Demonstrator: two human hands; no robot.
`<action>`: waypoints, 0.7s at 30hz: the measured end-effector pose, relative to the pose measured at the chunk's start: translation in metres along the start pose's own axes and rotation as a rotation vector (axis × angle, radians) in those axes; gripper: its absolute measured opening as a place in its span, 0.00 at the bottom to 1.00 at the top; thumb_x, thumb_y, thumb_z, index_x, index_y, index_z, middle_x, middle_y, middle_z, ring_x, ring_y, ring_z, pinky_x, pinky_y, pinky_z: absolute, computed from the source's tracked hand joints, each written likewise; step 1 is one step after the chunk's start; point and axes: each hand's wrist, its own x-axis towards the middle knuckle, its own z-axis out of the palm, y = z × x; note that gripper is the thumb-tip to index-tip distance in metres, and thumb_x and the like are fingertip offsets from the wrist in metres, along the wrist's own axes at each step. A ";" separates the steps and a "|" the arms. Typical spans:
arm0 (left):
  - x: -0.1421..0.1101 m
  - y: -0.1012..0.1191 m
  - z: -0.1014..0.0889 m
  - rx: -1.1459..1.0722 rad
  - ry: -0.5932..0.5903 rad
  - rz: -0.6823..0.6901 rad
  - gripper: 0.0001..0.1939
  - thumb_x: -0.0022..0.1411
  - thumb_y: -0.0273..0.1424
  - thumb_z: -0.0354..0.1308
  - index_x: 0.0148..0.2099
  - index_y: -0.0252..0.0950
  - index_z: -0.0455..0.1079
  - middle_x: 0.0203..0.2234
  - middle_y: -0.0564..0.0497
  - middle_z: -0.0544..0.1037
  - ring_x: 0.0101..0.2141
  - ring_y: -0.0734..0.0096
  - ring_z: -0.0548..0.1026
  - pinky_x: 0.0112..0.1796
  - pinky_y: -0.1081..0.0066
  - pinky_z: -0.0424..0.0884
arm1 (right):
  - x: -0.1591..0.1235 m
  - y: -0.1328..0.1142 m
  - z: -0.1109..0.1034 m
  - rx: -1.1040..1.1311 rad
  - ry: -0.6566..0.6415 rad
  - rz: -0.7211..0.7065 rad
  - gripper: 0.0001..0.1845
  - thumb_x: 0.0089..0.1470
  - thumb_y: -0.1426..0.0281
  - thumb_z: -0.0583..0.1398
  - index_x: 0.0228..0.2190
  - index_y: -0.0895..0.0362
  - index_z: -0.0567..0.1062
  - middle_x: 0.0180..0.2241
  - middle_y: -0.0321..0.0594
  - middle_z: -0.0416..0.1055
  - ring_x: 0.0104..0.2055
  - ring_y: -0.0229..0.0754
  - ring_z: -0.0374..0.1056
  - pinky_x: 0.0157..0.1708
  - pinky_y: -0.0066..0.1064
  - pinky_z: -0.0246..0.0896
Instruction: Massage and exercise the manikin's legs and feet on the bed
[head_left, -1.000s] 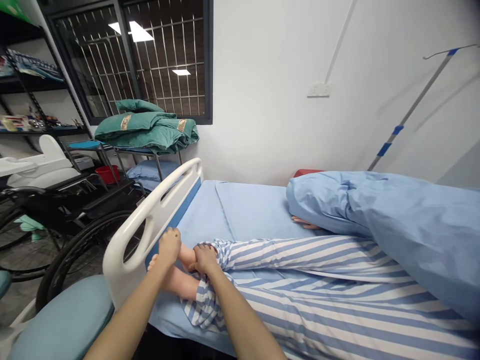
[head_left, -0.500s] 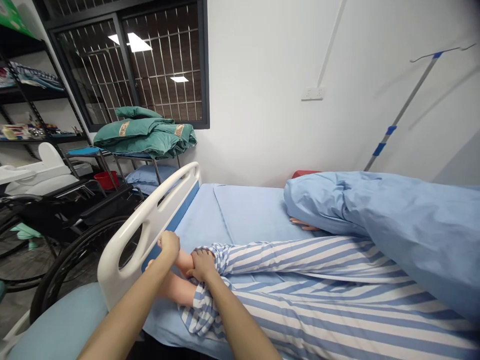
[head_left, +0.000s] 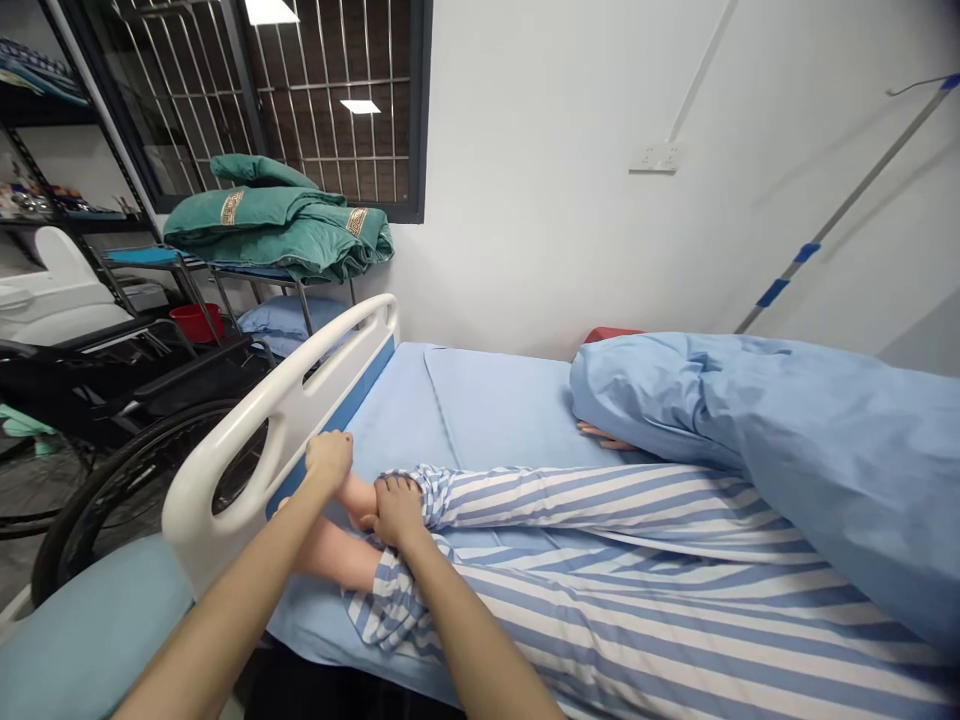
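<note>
Manikin's feet lie on the blue bed sheet, right under my hands and near the white plastic footboard. My left hand is closed in a narrow grip over the end of the far foot. My right hand is closed around the far ankle, just beside the striped pajama cuff. So both hands are on one leg, with the near leg lying just below them, its foot partly hidden behind my left forearm. Blue duvet covers the manikin's upper body, and a manikin hand shows at its edge. Wheelchair stands beyond the footboard. Green folded blankets sit on a metal rack.
</note>
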 end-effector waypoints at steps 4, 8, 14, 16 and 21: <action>0.000 -0.003 0.004 -0.038 0.042 -0.077 0.19 0.56 0.20 0.42 0.41 0.31 0.72 0.34 0.36 0.77 0.37 0.55 0.75 0.33 0.63 0.68 | 0.001 0.001 0.001 -0.018 -0.019 -0.010 0.26 0.49 0.52 0.56 0.43 0.58 0.67 0.44 0.48 0.66 0.47 0.49 0.59 0.49 0.41 0.46; -0.005 -0.001 0.011 -0.116 0.158 -0.187 0.19 0.59 0.26 0.40 0.39 0.30 0.72 0.32 0.36 0.76 0.35 0.53 0.75 0.32 0.62 0.67 | 0.001 0.000 0.000 -0.029 -0.015 -0.004 0.25 0.48 0.53 0.58 0.42 0.58 0.67 0.44 0.49 0.66 0.47 0.49 0.59 0.48 0.40 0.47; -0.024 0.001 0.021 -0.176 0.283 -0.241 0.21 0.62 0.30 0.37 0.39 0.30 0.71 0.34 0.38 0.74 0.35 0.57 0.73 0.33 0.64 0.66 | 0.000 -0.002 -0.002 -0.023 -0.011 0.003 0.26 0.48 0.51 0.58 0.42 0.58 0.68 0.44 0.49 0.66 0.47 0.49 0.59 0.48 0.39 0.48; -0.035 0.000 0.021 -0.140 0.309 -0.164 0.19 0.61 0.27 0.38 0.40 0.30 0.70 0.37 0.39 0.73 0.37 0.59 0.72 0.34 0.66 0.65 | 0.000 -0.003 -0.002 -0.022 -0.011 0.005 0.27 0.47 0.51 0.59 0.42 0.58 0.68 0.44 0.48 0.66 0.47 0.49 0.59 0.48 0.39 0.48; -0.076 0.001 0.013 -0.034 0.321 -0.002 0.21 0.58 0.21 0.40 0.48 0.34 0.67 0.46 0.39 0.69 0.42 0.59 0.68 0.41 0.62 0.64 | -0.001 -0.009 -0.006 -0.025 -0.026 0.028 0.26 0.43 0.56 0.62 0.42 0.58 0.68 0.44 0.49 0.67 0.47 0.50 0.60 0.49 0.39 0.49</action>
